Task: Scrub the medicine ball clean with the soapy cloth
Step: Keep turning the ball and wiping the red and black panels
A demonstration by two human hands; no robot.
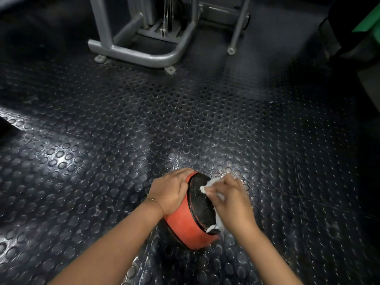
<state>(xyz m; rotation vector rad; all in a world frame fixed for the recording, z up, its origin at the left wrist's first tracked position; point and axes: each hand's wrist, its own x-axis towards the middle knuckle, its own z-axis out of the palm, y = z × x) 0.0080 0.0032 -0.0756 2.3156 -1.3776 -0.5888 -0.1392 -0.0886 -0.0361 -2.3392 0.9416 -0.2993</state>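
Observation:
An orange and black medicine ball (186, 227) sits on the dark studded rubber floor, low in the middle of the head view. My left hand (169, 192) lies over the ball's upper left side, fingers curved round its orange band, steadying it. My right hand (232, 202) holds a white soapy cloth (207, 185) bunched in its fingers and presses it against the black textured panel on the ball's right side. Part of the cloth also pokes out below my right palm. The far right of the ball is hidden behind that hand.
The studded floor (123, 124) around the ball is wet and shiny. A grey steel frame of a gym machine (144, 54) stands bolted down at the back centre. Dark equipment with a green part (366, 27) sits at the far right.

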